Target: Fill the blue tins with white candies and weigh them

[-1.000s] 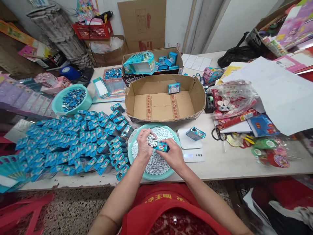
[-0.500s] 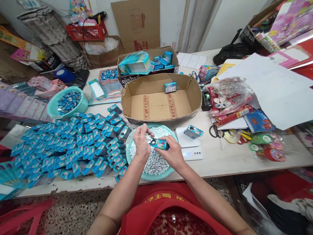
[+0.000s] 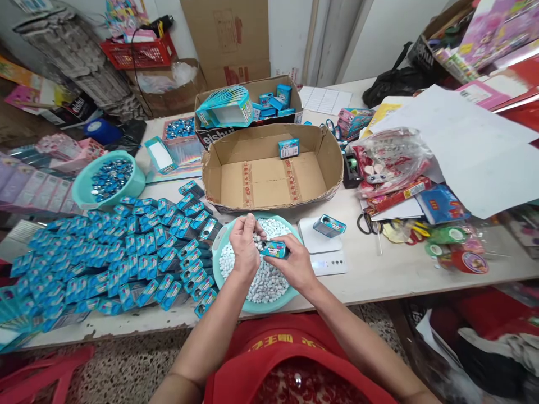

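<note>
A teal basin (image 3: 217, 247) full of small white candies (image 3: 269, 283) stands near the table's front edge. Over it my right hand (image 3: 297, 261) grips a small blue box (image 3: 274, 249), its round opening facing left. My left hand (image 3: 246, 247), fingers curled round some white candies, is at that opening. Another blue box (image 3: 329, 225) stands on the white scale (image 3: 324, 252) to the right. Many similar blue boxes (image 3: 147, 247) with round openings lie to the left of the basin.
Behind the basin is an open cardboard box (image 3: 269, 182) with one blue box inside. A teal bowl of metallic lids (image 3: 110, 178) stands at left. Black scissors (image 3: 369, 224), a tape dispenser (image 3: 351, 171) and plastic-wrapped items (image 3: 391, 160) lie at right.
The whole view has shifted slightly, so the table's things appear a little further left. Both hands keep almost the same pose at the small box.
</note>
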### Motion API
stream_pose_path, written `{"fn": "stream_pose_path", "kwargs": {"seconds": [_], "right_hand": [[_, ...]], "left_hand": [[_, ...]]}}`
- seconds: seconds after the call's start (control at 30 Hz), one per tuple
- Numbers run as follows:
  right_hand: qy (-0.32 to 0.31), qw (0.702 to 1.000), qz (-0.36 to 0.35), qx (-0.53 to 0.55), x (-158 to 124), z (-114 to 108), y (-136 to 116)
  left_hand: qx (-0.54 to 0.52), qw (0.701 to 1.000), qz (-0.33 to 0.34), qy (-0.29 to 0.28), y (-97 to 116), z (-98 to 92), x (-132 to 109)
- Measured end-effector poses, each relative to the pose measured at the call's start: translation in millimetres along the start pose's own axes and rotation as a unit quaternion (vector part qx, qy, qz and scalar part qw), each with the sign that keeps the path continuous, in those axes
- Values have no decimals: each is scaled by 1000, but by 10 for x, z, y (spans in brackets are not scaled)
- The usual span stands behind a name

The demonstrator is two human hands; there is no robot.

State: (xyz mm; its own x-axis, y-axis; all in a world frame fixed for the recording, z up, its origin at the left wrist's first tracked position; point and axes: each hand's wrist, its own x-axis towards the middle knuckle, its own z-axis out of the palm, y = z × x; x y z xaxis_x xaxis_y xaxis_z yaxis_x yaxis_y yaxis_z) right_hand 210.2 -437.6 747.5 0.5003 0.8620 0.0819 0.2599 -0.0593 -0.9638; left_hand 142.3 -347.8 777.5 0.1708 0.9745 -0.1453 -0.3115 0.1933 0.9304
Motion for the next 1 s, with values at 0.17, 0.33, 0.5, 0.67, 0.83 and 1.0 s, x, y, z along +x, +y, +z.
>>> {"fn": "stream_pose_path", "kwargs": {"seconds": [0.17,0.33,0.5,0.67,0.83,1.0], "right_hand": [[2,1000,12,24,27,42,65],[12,997,37,65,46,63,177],[24,987,68,142,-153,-247,263],[157,967,172,102,-568,-927,480],[400,884,241,10,-778,-1520,1167],[443,860,250,-30,-770,-1650,1824]], "left_hand": [[16,1000,-20,-7,-44,17,-13],[-21,996,-87,-16,45,-44,108],[-22,979,-204,14,-67,-378,348],[111,911,-388,-81,-427,-730,410],[147,926,-341,-70,-537,-702,425],[150,931,-324,-80,-586,-495,470]]}}
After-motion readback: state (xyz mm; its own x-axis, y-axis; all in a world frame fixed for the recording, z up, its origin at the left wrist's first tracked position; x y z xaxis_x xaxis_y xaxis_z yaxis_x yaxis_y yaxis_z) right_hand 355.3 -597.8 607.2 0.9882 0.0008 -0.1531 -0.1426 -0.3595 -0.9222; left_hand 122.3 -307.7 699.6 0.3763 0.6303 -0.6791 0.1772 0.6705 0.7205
